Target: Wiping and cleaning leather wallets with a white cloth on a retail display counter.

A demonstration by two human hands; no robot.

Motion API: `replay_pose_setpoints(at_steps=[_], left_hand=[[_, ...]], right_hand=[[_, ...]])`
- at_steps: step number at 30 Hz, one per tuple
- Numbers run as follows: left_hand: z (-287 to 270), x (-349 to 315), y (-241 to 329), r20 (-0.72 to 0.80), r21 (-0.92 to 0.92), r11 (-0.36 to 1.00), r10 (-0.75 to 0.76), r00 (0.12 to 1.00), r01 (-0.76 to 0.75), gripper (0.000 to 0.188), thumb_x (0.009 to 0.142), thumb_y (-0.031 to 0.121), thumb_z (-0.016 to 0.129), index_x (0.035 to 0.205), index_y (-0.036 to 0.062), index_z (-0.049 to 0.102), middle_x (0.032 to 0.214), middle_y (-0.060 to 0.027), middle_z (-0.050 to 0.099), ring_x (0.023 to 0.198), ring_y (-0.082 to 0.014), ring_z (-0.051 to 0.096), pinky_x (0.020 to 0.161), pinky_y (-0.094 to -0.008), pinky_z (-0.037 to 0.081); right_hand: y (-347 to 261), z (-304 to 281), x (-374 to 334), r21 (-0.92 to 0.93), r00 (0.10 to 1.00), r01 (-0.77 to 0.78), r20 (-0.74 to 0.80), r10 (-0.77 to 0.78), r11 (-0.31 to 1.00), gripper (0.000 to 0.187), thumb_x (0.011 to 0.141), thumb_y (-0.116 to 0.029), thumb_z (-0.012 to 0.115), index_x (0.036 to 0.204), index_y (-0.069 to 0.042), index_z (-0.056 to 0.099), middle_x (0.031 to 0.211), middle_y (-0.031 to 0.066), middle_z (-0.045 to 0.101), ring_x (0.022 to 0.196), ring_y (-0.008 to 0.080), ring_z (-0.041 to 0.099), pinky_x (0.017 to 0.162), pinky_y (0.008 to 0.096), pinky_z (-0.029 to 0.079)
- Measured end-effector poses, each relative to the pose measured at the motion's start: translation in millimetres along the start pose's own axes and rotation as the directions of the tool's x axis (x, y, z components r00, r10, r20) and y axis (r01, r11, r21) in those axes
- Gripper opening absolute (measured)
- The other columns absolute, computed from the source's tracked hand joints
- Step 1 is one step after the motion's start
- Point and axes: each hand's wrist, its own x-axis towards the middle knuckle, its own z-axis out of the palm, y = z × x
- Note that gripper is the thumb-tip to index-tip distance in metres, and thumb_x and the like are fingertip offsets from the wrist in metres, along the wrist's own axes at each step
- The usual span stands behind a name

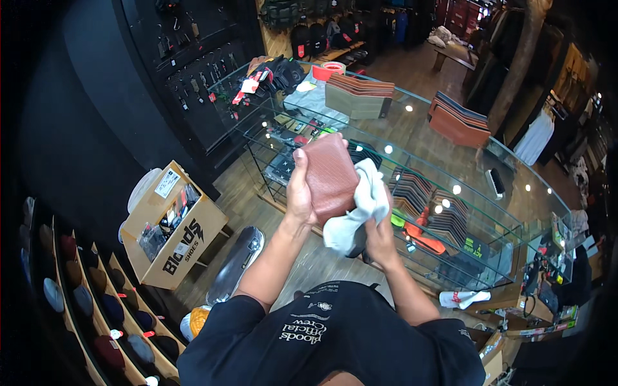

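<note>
A reddish-brown leather wallet (329, 177) is held up before me, over the near edge of the glass counter. My left hand (299, 193) grips it along its left side, with the thumb on the front face. In my right hand (381, 235) is a pale grey-white cloth (357, 206), bunched against the wallet's right edge and hanging below it. The cloth hides most of my right fingers. On the counter top stand a row of wallets in brown and olive (359, 96) and another row with an orange-brown front (458, 122).
The glass display counter (399, 138) curves from far left to right, with more wallets on its inner shelf. Red tape (329, 69) and a dark brush (495, 183) lie on top. A cardboard box (174, 225) stands at left, near a skateboard (237, 264) and cap shelves (96, 302).
</note>
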Motion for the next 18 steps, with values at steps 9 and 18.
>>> replay_pose_setpoints(at_steps=[9,18], left_hand=[[-36,18,-12,-0.299,0.133,0.991,0.032,0.954,0.009,0.060,0.106,0.052,0.047,0.132,-0.0007,0.057,0.119,-0.0120,0.068,0.103,-0.0207,0.069,0.089,-0.0378,0.057],[-41,-4,-39,-0.071,0.170,0.985,0.043,0.997,-0.030,0.043,0.106,0.030,0.058,0.139,0.0036,0.053,0.128,-0.0076,0.067,0.112,-0.0187,0.067,0.096,-0.0374,0.056]], right_hand=[[-7,-36,-12,0.112,0.918,-0.353,0.235,0.320,0.929,0.031,0.101,-0.023,0.065,0.122,0.000,0.066,0.111,0.0033,0.070,0.103,0.0109,0.061,0.093,0.0301,0.049],[5,-76,26,0.220,0.937,-0.290,-0.131,0.323,0.931,0.040,0.097,-0.013,0.071,0.133,-0.002,0.059,0.123,0.0044,0.067,0.110,0.0154,0.063,0.096,0.0331,0.051]])
